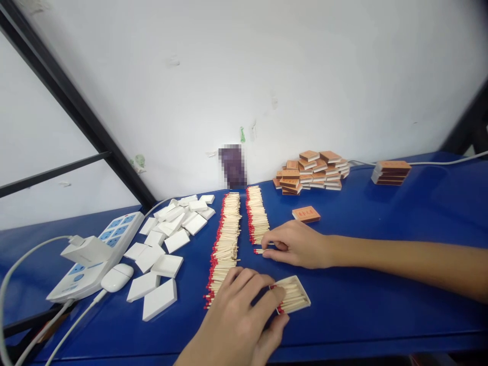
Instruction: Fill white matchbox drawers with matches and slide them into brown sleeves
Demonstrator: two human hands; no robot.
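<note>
Left hand [238, 315] is pinching the open tray [306, 295] at its near-left corner, thumb outside, forefinger over matches lying inside. Tray is resting on the table [381, 320]. Right hand [300, 246] is touching match ends [256, 251] near the right-hand match row [257, 216], thumb and forefinger nearly meeting; cannot tell whether gripping. Step appears to be gathering; next move is calling for a secure pinch.
</note>
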